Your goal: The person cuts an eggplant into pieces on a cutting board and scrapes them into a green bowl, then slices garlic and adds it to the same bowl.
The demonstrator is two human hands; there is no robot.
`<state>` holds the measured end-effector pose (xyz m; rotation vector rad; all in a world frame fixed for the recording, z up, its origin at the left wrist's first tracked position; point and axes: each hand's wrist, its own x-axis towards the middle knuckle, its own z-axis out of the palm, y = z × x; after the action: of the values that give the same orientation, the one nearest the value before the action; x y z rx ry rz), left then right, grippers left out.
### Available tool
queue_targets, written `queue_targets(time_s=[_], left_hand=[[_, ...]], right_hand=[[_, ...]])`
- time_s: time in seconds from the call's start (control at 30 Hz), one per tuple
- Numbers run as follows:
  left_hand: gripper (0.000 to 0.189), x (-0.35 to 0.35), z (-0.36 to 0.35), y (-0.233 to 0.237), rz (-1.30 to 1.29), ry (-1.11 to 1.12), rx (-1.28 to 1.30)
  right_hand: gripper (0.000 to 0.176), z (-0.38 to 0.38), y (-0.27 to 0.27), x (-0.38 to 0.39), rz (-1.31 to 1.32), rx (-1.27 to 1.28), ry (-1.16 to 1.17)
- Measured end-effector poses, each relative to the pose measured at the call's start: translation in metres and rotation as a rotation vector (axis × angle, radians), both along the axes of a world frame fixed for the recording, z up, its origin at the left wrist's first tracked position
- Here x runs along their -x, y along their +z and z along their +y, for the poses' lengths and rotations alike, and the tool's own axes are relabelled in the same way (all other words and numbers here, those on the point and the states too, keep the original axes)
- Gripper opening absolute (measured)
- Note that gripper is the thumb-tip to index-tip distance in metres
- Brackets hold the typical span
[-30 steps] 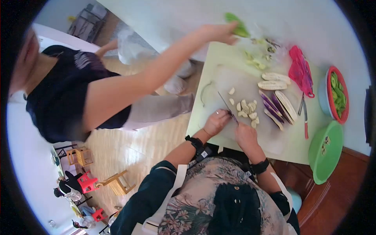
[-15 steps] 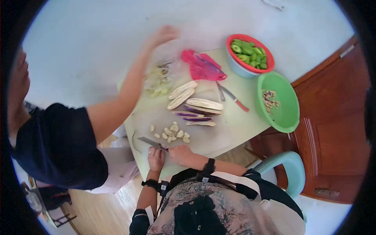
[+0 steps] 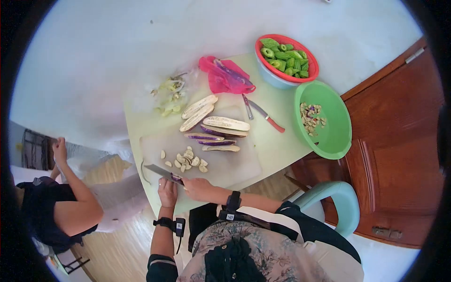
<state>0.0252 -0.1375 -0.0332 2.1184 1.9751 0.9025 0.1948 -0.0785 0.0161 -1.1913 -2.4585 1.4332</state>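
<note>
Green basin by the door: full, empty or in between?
In between, nearer empty: whitish and purple cut pieces lie in a patch along one side, while much of the green basin's inner surface shows bare.

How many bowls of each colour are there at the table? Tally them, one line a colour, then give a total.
Red bowl: 1
Blue bowl: 1
Green bowl: 1
Total: 3

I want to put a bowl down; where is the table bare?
The tabletop patch between the cutting board, red-handled knife and green basin is bare, as is the board's near right corner. Crowded: the board's middle, with eggplant halves and chunks, and the far edge, with the pink bag.
</note>
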Motion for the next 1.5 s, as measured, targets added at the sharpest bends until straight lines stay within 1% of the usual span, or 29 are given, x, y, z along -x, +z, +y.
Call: queue_targets(time_s=[0.03,0.1,0.13,0.17,0.2,0.23,0.3,0.33,0.4,0.43,0.5,0.63,0.7,0.8,1.07,1.23,1.3,1.47,1.5], left_hand=[[0.02,-0.002,0.001,-0.002,-0.03,0.012,-0.044],[0.017,-0.003,0.001,-0.009,-0.077,0.042,-0.096],[0.015,-0.004,0.0,-0.009,-0.089,0.062,-0.094],[0.016,-0.005,0.0,-0.002,-0.086,0.055,-0.097],[0.018,-0.004,-0.002,-0.009,-0.086,0.052,-0.146],[0.019,-0.006,0.0,-0.004,-0.099,0.057,-0.154],[0.02,-0.01,0.003,0.007,-0.12,0.058,-0.17],[0.02,-0.011,0.004,0.007,-0.135,0.058,-0.186],[0.02,-0.012,0.002,0.006,-0.143,0.079,-0.185],[0.021,-0.012,0.002,0.004,-0.155,0.087,-0.182],[0.021,-0.011,0.0,0.001,-0.157,0.086,-0.179],[0.025,-0.009,0.002,0.0,-0.154,0.073,-0.213],[0.026,-0.01,0.001,0.003,-0.158,0.078,-0.171],[0.028,-0.009,0.002,0.01,-0.13,0.078,-0.139],[0.03,-0.007,0.0,-0.001,-0.145,0.069,-0.124],[0.025,-0.008,0.002,0.001,-0.15,0.077,-0.104],[0.024,-0.007,0.001,0.0,-0.145,0.075,-0.093],[0.022,-0.007,0.0,-0.002,-0.151,0.085,-0.068],[0.022,-0.007,0.001,-0.002,-0.177,0.081,-0.101]], right_hand=[[0.028,0.001,-0.001,0.0,0.005,0.006,-0.006],[0.021,0.004,-0.04,-0.004,0.214,-0.087,0.01],[0.022,0.014,-0.05,-0.011,0.278,-0.21,0.188],[0.021,0.011,-0.04,-0.015,0.242,0.13,-0.118],[0.02,0.017,-0.042,-0.022,0.137,0.013,-0.137],[0.029,0.023,-0.015,-0.028,0.104,0.143,-0.254],[0.027,0.033,0.017,-0.04,-0.011,0.285,-0.253],[0.027,0.031,0.021,-0.044,-0.013,0.299,-0.238],[0.03,0.03,0.024,-0.05,-0.075,0.177,-0.169],[0.03,0.028,0.022,-0.052,-0.082,0.193,-0.171],[0.033,0.018,0.024,-0.054,0.007,-0.092,-0.087],[0.034,0.003,0.046,-0.055,-0.108,0.022,-0.005],[0.035,-0.003,0.048,-0.056,-0.104,-0.02,0.062],[0.036,-0.006,0.055,-0.056,-0.143,-0.051,0.101],[0.033,-0.006,0.063,-0.052,-0.182,-0.046,0.123],[0.035,-0.008,0.061,-0.05,-0.222,-0.02,0.12],[0.034,-0.006,0.066,-0.046,-0.279,0.029,0.141],[0.033,-0.003,0.053,-0.034,-0.229,0.005,0.124],[0.034,-0.001,0.047,-0.027,-0.208,0.0,0.113]])
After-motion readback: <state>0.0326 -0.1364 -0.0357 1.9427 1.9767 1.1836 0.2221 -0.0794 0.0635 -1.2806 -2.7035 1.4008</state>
